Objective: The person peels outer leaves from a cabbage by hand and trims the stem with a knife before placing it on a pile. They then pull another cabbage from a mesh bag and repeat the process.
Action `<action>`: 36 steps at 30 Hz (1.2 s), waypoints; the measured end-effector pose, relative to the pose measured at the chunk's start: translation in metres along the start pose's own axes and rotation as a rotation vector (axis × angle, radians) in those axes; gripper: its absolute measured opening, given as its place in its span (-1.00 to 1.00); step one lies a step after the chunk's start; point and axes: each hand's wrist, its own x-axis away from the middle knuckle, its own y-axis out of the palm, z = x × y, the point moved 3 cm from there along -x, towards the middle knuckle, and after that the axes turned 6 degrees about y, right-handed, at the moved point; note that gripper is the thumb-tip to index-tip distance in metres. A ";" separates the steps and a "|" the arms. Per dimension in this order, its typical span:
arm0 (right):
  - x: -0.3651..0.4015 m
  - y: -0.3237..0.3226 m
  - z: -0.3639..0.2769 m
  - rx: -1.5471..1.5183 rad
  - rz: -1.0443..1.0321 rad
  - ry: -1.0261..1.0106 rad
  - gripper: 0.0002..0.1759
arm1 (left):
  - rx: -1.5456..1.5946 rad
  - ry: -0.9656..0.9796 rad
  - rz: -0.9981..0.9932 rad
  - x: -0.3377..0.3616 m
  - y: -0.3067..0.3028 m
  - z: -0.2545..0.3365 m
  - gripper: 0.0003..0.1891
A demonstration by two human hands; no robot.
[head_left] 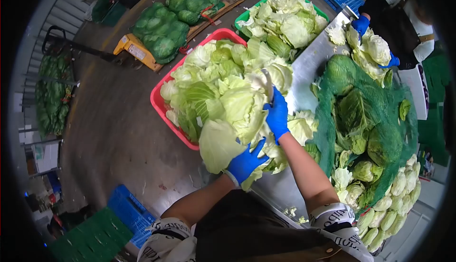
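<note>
My left hand [246,163], in a blue glove, has its fingers spread against pale green cabbage leaves [219,145] at the near side of the red basket [166,117]. One large leaf overhangs the basket's rim. My right hand [277,114], also gloved in blue, is closed around what looks like a knife [268,82]; its grey blade points away from me over the leaves and its handle is hidden. Loose cabbage leaves [237,100] heap the basket. More leaves lie under and between my hands, at the edge of the metal table [304,91].
Right of my hands lies a green net bag [327,119] of cabbages, with trimmed cabbages [392,214] stacked nearer. A green basket [243,17] of leaves stands beyond. A gloved co-worker [399,19] handles a cabbage across the table. Netted cabbages [161,31] rest on a pallet jack [137,53].
</note>
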 end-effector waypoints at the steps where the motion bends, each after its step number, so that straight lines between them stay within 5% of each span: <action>1: -0.012 0.019 -0.008 -0.030 0.001 0.001 -0.21 | 0.036 -0.035 0.033 0.003 -0.003 -0.021 -0.70; 5: -0.065 0.108 -0.031 -0.132 -0.003 -0.136 -0.34 | 0.061 -0.106 0.163 0.011 -0.031 -0.113 -0.75; 9: -0.110 0.189 -0.041 -0.016 -0.207 0.121 -0.43 | 0.112 -0.236 0.114 0.027 -0.013 -0.210 -0.71; 11: -0.109 0.234 -0.016 0.078 -0.205 -0.176 -0.41 | -0.002 -0.281 -0.001 0.039 0.024 -0.262 -0.72; 14: -0.096 0.289 0.028 0.326 -0.403 -0.243 -0.36 | 0.440 -0.579 -0.232 0.053 0.107 -0.324 -0.73; 17: -0.100 0.334 0.069 0.558 -0.421 -0.181 -0.44 | 0.281 -0.504 0.081 0.059 0.181 -0.341 -0.72; 18: -0.104 0.348 0.087 0.680 -0.440 -0.128 -0.46 | 0.722 -0.657 0.190 0.059 0.204 -0.347 -0.71; 19: -0.101 0.367 0.135 0.294 -0.386 0.074 -0.42 | 1.164 -0.808 0.302 0.052 0.215 -0.354 -0.70; 20: -0.097 0.385 0.184 -0.114 -0.283 0.229 -0.38 | 0.551 -0.535 0.106 0.053 0.223 -0.356 -0.68; 22: -0.092 0.413 0.249 -0.547 -0.352 0.639 -0.36 | 0.641 -0.606 0.187 0.051 0.238 -0.355 -0.69; 24: -0.083 0.419 0.294 -0.764 -0.381 0.831 -0.37 | 0.667 -0.608 0.224 0.048 0.236 -0.351 -0.67; 28: -0.097 0.412 0.214 -0.312 -0.268 0.146 -0.37 | 0.337 -0.431 -0.005 0.056 0.216 -0.349 -0.55; 30: -0.100 0.395 0.171 -0.274 -0.328 0.485 -0.38 | 0.336 -0.407 -0.135 0.060 0.198 -0.346 -0.44; 32: -0.091 0.315 0.036 -0.013 -0.564 0.474 -0.43 | 0.357 -0.361 -0.303 0.064 0.178 -0.343 -0.36; 33: -0.095 0.324 0.039 0.159 -0.360 0.030 -0.47 | 0.403 -0.348 -0.421 0.065 0.168 -0.343 -0.32; 34: -0.091 0.291 -0.017 0.402 -0.510 0.116 -0.47 | 0.449 -0.364 -0.455 0.064 0.147 -0.336 -0.32; 36: -0.064 0.239 -0.077 0.303 -0.416 0.009 -0.48 | 0.488 -0.408 -0.450 0.070 0.116 -0.325 -0.33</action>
